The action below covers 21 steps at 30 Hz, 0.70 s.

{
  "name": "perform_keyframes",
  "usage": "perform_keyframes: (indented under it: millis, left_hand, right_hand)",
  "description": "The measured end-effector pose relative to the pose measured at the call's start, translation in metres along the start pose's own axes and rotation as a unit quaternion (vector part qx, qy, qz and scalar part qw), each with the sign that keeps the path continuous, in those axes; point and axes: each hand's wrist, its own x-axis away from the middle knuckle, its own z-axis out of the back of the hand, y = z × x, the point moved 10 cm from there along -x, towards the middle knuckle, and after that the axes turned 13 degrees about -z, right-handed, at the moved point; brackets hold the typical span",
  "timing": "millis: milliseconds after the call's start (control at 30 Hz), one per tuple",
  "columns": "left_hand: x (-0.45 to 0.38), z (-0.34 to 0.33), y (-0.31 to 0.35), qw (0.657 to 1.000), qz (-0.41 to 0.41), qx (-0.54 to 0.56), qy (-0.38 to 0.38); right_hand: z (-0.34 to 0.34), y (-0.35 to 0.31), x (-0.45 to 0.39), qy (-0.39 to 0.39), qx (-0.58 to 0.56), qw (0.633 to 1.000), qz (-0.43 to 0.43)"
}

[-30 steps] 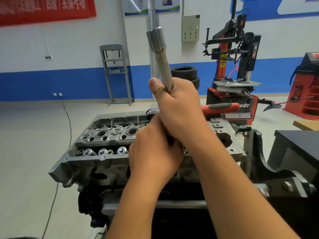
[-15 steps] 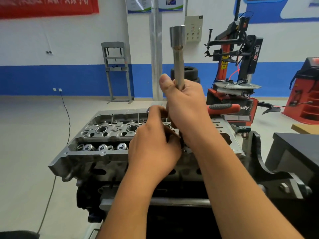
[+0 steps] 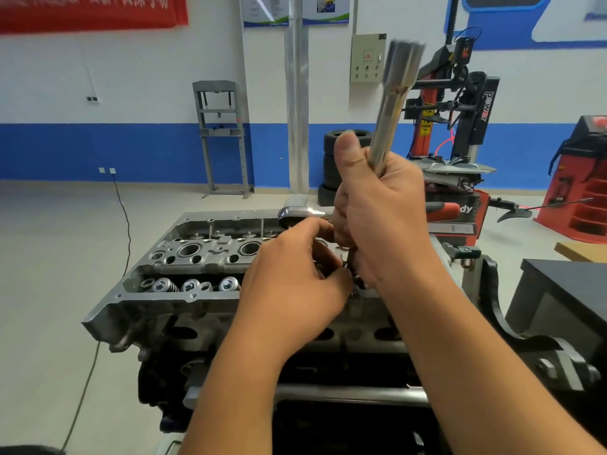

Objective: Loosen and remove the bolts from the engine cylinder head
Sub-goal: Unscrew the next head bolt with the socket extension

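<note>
The long socket tool (image 3: 392, 106) now leans right, where it stood upright before. The right hand (image 3: 381, 218) grips its shaft; the left hand (image 3: 295, 284) curls at its base, grasp unclear, over the grey, open cylinder head (image 3: 197, 257).

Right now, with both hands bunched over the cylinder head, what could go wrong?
1. The left hand has its fingers right under the right hand where the long socket tool comes down; a slip could pinch them.
2. Whatever the left fingers are working is hidden; a freed bolt might drop into the open cylinder head.
3. The ratchet lies on the far edge and could get knocked off.
</note>
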Motion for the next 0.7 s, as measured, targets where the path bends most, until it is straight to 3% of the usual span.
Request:
perform_keyframes:
  millis: [267,467,600,700]
  left_hand:
    - [-0.006,-0.004,-0.017,0.999,0.019,0.027,-0.032]
    - [-0.01,-0.016,-0.007,0.996,-0.015,-0.039,-0.081]
    - [-0.016,-0.017,-0.004,0.994,-0.016,-0.092,-0.063]
    - [-0.019,-0.013,-0.003,0.997,-0.016,-0.07,-0.041]
  right_hand:
    - [-0.006,-0.027,-0.003,-0.004,-0.024,1.0,0.011]
    - [-0.01,-0.035,-0.002,0.002,-0.027,0.999,0.017]
    - [-0.01,-0.035,0.0,0.014,-0.016,1.0,0.011]
    - [-0.014,-0.042,0.001,0.014,-0.001,1.0,0.002]
